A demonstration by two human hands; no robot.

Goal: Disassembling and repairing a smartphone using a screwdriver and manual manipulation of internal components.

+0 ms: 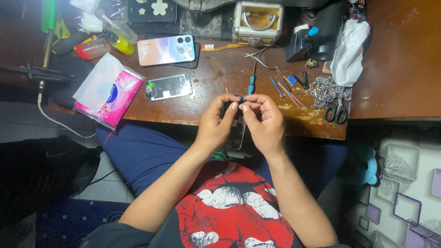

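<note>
Both forearms rise from the lap and meet over the near edge of the bench [395,69], wrists bent inward so the knuckles face each other. The left hand [216,124] curls its fingers round a thin, dark, glassy phone part [237,133], thumb and forefinger pinched on its top end; the right hand [266,123] mirrors it, fingertips closed on the same top edge, so both hands grip the one piece, which hangs down between the palms just in front of the bench's near edge. The bench is worn brown wood, its surface scuffed and stained. Just beyond the hands a screwdriver with a blue handle [251,82] lies on the wood. Left of it rests an opened phone body [168,87], metallic and flat, and behind that a glossy pastel phone [166,49]. At the left edge a soft pink tissue pack [110,92] overhangs the corner. Toward the right edge lie black-handled scissors [336,110] beside a heap of silvery chain [324,89]
</note>
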